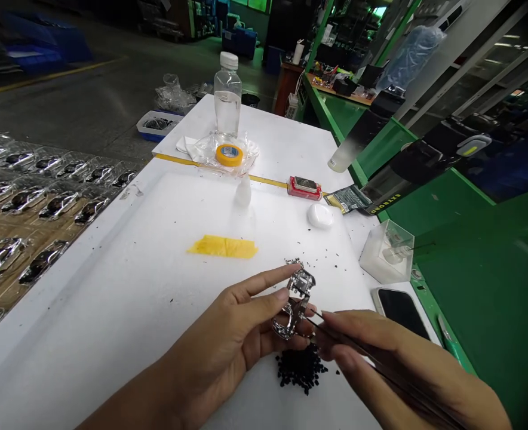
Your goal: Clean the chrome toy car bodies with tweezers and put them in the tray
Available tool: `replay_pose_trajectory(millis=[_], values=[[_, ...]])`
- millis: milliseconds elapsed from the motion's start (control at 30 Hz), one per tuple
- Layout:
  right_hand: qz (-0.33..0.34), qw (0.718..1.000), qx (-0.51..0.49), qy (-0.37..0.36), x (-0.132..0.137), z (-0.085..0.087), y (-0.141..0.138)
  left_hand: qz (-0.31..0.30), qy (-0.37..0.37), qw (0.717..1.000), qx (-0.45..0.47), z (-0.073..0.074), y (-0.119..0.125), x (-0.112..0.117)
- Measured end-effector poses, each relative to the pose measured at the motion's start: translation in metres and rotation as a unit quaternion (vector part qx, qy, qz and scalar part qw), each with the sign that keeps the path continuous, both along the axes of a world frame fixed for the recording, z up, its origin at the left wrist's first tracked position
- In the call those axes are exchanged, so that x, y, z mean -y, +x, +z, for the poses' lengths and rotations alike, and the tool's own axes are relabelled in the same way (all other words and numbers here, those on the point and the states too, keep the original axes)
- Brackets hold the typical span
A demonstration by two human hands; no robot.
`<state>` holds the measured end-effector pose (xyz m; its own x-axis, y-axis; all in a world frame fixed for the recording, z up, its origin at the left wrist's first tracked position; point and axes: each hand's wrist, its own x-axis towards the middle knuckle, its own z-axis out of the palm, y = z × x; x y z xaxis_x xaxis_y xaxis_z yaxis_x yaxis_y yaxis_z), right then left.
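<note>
Between the thumb and fingers of my left hand is a small shiny chrome part with cut-outs, tilted over the white work surface. My right hand is closed around dark, slim tweezers. Their tip points at the lower right side of the chrome part; whether it touches or pinches anything is too small to tell. Below both hands lies a pile of small black pieces, partly hidden by my fingers.
Ahead lie a yellow tape strip, a tape roll and a water bottle. To the right are a white case, a clear-sided box, a phone and a green partition. Wrapped parts fill the left side.
</note>
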<state>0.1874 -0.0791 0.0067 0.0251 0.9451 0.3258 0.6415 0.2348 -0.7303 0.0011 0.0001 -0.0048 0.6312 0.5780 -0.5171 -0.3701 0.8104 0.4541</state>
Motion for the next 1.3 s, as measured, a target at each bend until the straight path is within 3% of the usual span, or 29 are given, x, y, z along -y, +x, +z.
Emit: replay_pose_trajectory(millis=[100, 200, 400, 767, 1300], values=[[-0.02, 0.996, -0.067, -0.057, -0.004, -0.002, -0.012, 0.0, -0.015, 1.0, -0.005, -0.003, 0.0, -0.004], [-0.06, 0.992, -0.095, -0.056, -0.005, -0.005, -0.017, -0.006, -0.011, 1.0, -0.011, -0.003, 0.0, -0.006], [-0.049, 0.996, -0.047, -0.062, -0.004, -0.002, -0.014, -0.018, -0.04, 0.997, -0.057, 0.001, 0.0, -0.007], [-0.057, 0.996, 0.005, -0.07, -0.006, 0.0, -0.013, -0.019, -0.018, 0.997, -0.069, -0.001, 0.0, -0.005], [0.002, 0.994, 0.083, -0.071, -0.006, -0.004, -0.003, -0.023, 0.002, 0.996, -0.09, -0.002, 0.001, -0.002]])
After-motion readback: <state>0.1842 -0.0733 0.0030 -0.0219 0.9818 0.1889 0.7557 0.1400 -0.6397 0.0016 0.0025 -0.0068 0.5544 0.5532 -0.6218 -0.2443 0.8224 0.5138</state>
